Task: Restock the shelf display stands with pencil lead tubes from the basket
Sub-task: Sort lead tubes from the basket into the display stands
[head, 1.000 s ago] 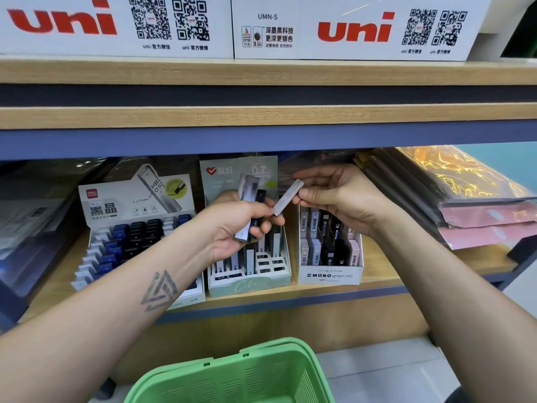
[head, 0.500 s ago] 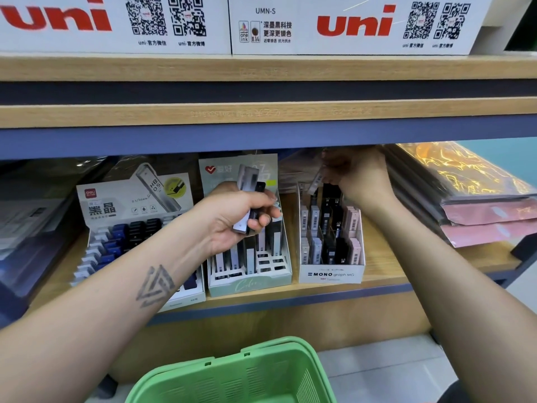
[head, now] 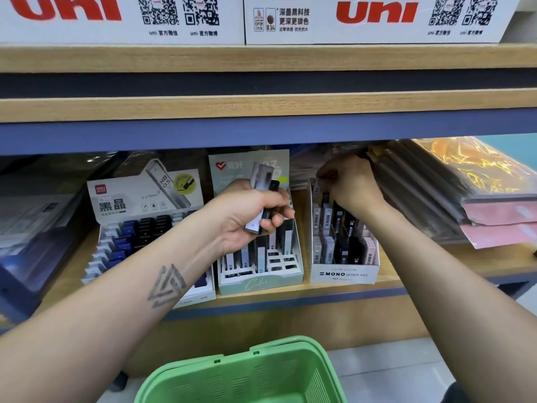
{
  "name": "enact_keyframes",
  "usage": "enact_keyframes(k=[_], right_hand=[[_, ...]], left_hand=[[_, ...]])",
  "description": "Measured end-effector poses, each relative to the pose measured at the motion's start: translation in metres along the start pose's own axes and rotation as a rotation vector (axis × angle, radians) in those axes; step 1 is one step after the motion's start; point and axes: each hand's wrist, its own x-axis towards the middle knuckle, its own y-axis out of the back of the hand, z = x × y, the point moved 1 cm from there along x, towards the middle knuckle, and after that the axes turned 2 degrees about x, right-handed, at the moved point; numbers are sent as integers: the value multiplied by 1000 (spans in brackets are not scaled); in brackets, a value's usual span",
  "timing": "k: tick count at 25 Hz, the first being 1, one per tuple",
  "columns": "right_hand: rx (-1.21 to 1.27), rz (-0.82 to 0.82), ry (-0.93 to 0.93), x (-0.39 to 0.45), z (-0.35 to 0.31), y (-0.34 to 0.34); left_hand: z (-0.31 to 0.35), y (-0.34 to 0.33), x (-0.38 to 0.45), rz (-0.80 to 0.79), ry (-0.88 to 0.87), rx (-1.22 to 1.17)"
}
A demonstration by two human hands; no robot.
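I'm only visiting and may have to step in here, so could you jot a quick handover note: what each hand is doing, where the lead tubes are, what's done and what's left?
Left hand: grip on a few tubes, held in front of the green stand.
Right hand: fingers curled at the back row of the MONO stand; whether it holds a tube is hidden.
Done: MONO stand looks nearly full.
Left: place the left hand's tubes; the green stand has empty front slots. The basket sits below; its contents are out of view.

I'm in a stationery shop: wooden shelves (head: 261,58) carry branded uni boxes (head: 374,18) with QR codes, cardboard display stands (head: 344,274) of lead tubes face outward, and a green shopping basket (head: 241,376) sits below me.
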Motion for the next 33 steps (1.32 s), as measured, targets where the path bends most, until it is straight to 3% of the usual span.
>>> enact_keyframes(k=[10, 12, 15, 17, 18, 24, 33], right_hand=[[-66, 18, -38, -5, -7, -3], [174, 4, -26, -10, -19, 5], [928, -350, -154, -29, -42, 13], [1058, -526, -156, -38, -50, 15], [1045, -540, -148, -40, -52, 16], [1120, -360, -245, -38, -38, 29], [1167, -393, -206, -42, -31, 29]], left_hand=[[-2, 1, -3, -80, 67, -94], [-3, 2, -4, -108, 84, -114], [-3, 2, -6, -150, 75, -99], [-4, 0, -9, -179, 51, -84], [-4, -1, -10, -195, 47, -80], [-2, 9, -14, -195, 98, -85], [-1, 15, -14, -30, 63, -137]])
